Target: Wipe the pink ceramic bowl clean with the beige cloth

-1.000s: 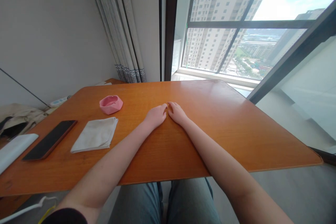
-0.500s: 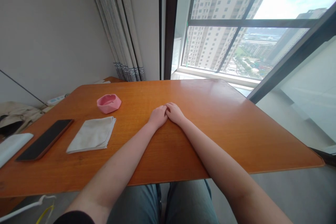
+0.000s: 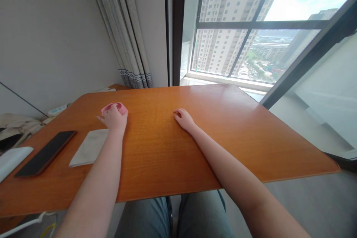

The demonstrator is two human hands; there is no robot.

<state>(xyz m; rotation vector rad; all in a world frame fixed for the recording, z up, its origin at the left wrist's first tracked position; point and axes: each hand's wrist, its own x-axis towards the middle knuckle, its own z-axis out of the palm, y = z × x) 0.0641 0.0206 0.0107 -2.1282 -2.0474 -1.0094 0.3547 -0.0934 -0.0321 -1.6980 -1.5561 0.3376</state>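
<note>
A pink, faceted ashtray (image 3: 122,108) sits on the left part of the wooden table (image 3: 156,156). My left hand (image 3: 113,118) is over its near side, fingers apart, one finger sticking out to the left. Fingertips reach the ashtray's rim; whether they grip it is not visible. Just below that hand lies a folded whitish cloth (image 3: 88,148), partly covered by my left forearm. Near the table's middle my right hand (image 3: 184,119) rests with loosely curled fingers, a small gap between thumb and fingers, and nothing in it.
Left of the cloth lie a flat dark slab with a brown edge (image 3: 46,153) and a white object (image 3: 13,161) at the frame edge. A curtain (image 3: 122,37) and a large window (image 3: 251,52) stand beyond the table. A white cable (image 3: 25,225) hangs at lower left.
My left hand has left my right hand and moved left to the ashtray, covering part of it and of the cloth. The right hand has stayed in place.
</note>
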